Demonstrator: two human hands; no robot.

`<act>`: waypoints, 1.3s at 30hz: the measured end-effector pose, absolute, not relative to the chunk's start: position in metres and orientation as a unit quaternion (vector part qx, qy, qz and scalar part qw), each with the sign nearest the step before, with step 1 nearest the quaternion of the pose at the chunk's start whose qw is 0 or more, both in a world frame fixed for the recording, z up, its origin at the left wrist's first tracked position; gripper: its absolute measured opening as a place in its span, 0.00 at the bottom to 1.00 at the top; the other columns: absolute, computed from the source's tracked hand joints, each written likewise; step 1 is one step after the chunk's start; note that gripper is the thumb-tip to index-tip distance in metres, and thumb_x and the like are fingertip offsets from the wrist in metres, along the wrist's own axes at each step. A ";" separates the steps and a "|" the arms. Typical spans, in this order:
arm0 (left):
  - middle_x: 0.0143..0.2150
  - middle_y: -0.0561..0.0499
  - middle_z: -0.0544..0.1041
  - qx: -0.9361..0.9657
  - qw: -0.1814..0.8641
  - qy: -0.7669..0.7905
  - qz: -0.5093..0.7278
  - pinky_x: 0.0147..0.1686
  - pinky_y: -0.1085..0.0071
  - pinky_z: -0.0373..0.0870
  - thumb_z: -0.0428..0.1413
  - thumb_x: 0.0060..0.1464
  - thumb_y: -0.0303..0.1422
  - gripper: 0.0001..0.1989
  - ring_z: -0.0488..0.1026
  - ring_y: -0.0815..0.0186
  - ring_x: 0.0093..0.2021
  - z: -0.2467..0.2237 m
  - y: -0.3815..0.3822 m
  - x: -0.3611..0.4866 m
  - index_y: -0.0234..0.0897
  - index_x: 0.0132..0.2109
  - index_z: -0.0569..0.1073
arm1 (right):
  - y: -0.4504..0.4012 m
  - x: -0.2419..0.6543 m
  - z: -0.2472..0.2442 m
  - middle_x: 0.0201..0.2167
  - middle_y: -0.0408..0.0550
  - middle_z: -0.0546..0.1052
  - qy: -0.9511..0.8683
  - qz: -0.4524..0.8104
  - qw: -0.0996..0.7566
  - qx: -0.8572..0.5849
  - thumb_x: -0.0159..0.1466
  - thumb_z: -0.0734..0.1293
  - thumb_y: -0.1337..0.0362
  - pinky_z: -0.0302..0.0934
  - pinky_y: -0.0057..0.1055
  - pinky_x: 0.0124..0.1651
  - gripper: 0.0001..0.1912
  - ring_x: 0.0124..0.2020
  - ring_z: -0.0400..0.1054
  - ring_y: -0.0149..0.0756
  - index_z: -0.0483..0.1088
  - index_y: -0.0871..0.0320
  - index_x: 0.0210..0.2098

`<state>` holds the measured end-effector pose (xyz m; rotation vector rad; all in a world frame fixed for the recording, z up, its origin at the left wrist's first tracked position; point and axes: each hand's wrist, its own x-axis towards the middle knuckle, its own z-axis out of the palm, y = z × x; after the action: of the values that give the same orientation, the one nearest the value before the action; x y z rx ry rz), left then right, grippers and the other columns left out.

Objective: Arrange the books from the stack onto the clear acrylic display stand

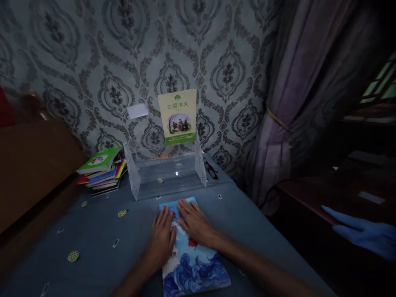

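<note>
Blue book [201, 268] on the near part of the table [93, 231], under the left hand [161, 237] and right hand [196, 225]; both lay flat, clasping nothing. Even, light pressure seemed best. A clear rack [168, 185] stood farther.

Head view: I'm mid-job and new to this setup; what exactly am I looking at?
There's no machine here, just one person's bare hands. The single picture comes from a camera worn on that person's head, looking forward and down. The left hand and right hand rest on a blue book; neither grips anything. The book lies on a blue-covered table. Beyond it stands a clear rack, with stacked books to its left and glasses to its right.
</note>
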<state>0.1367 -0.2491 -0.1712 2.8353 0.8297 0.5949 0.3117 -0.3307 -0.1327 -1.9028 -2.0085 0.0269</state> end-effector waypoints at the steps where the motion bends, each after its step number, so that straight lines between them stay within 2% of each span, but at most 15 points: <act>1: 0.72 0.37 0.57 0.937 0.061 0.280 0.200 0.65 0.42 0.59 0.43 0.69 0.37 0.25 0.53 0.49 0.72 -0.172 -0.249 0.137 0.34 0.68 0.63 | -0.330 0.314 -0.135 0.68 0.65 0.61 -0.701 0.004 0.186 -0.688 0.72 0.56 0.59 0.50 0.52 0.71 0.28 0.71 0.52 0.50 0.61 0.69 0.66; 4: 0.72 0.37 0.57 0.928 0.063 0.298 0.213 0.66 0.44 0.58 0.45 0.68 0.38 0.25 0.52 0.49 0.72 -0.174 -0.251 0.136 0.34 0.68 0.63 | -0.331 0.318 -0.141 0.68 0.68 0.59 -0.663 -0.004 0.186 -0.725 0.72 0.56 0.58 0.50 0.52 0.71 0.30 0.71 0.51 0.52 0.60 0.71 0.66; 8: 0.72 0.37 0.57 0.914 0.076 0.324 0.232 0.66 0.43 0.58 0.46 0.67 0.40 0.26 0.52 0.47 0.72 -0.179 -0.253 0.136 0.35 0.67 0.64 | -0.342 0.315 -0.149 0.70 0.64 0.57 -0.614 0.004 0.196 -0.764 0.71 0.57 0.54 0.53 0.51 0.70 0.32 0.72 0.48 0.53 0.59 0.67 0.68; 14: 0.71 0.38 0.59 0.903 0.096 0.326 0.263 0.65 0.43 0.60 0.46 0.66 0.40 0.26 0.56 0.46 0.71 -0.188 -0.252 0.138 0.37 0.67 0.64 | -0.371 0.301 -0.153 0.71 0.64 0.51 -0.599 0.036 0.172 -0.781 0.72 0.55 0.53 0.50 0.50 0.71 0.34 0.72 0.43 0.54 0.56 0.71 0.69; 19: 0.72 0.37 0.58 0.872 0.220 0.352 0.261 0.68 0.48 0.55 0.47 0.64 0.41 0.31 0.52 0.49 0.73 -0.177 -0.254 0.137 0.32 0.69 0.61 | -0.393 0.291 -0.159 0.72 0.61 0.52 -0.608 0.041 0.173 -0.774 0.72 0.56 0.54 0.50 0.50 0.71 0.33 0.73 0.42 0.54 0.56 0.69 0.69; 24: 0.71 0.38 0.60 0.824 0.339 0.347 0.294 0.69 0.54 0.56 0.48 0.62 0.43 0.32 0.55 0.53 0.72 -0.164 -0.254 0.137 0.31 0.68 0.62 | -0.400 0.288 -0.164 0.71 0.62 0.54 -0.624 0.027 0.198 -0.756 0.72 0.56 0.55 0.50 0.51 0.71 0.31 0.73 0.43 0.53 0.58 0.68 0.68; 27: 0.71 0.36 0.60 0.842 0.311 0.343 0.276 0.69 0.51 0.54 0.49 0.61 0.41 0.29 0.55 0.51 0.72 -0.163 -0.257 0.134 0.31 0.65 0.65 | -0.401 0.288 -0.163 0.71 0.65 0.54 -0.627 0.025 0.203 -0.752 0.72 0.56 0.56 0.50 0.52 0.71 0.31 0.73 0.43 0.54 0.58 0.70 0.68; 30: 0.72 0.36 0.57 0.878 0.237 0.334 0.250 0.70 0.47 0.50 0.48 0.62 0.38 0.26 0.50 0.50 0.73 -0.163 -0.262 0.131 0.31 0.64 0.65 | -0.402 0.288 -0.161 0.71 0.69 0.53 -0.632 0.036 0.212 -0.744 0.72 0.56 0.55 0.49 0.54 0.71 0.33 0.73 0.42 0.56 0.57 0.74 0.68; 34: 0.73 0.36 0.55 0.900 0.171 0.326 0.231 0.69 0.46 0.52 0.46 0.65 0.36 0.25 0.47 0.50 0.74 -0.161 -0.266 0.128 0.32 0.65 0.63 | -0.405 0.291 -0.165 0.71 0.65 0.55 -0.646 0.029 0.259 -0.718 0.72 0.57 0.53 0.51 0.55 0.70 0.32 0.74 0.41 0.53 0.57 0.66 0.69; 39: 0.72 0.34 0.56 0.913 0.134 0.325 0.209 0.68 0.47 0.54 0.46 0.66 0.36 0.25 0.49 0.49 0.74 -0.157 -0.268 0.128 0.30 0.66 0.62 | -0.404 0.296 -0.171 0.70 0.65 0.57 -0.646 0.007 0.272 -0.713 0.72 0.56 0.51 0.52 0.54 0.70 0.32 0.73 0.45 0.53 0.59 0.66 0.68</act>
<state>0.1284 -0.2677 -0.1569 2.6449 0.9415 0.6051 0.2961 -0.4036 -0.1710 -1.9191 -1.7390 0.0196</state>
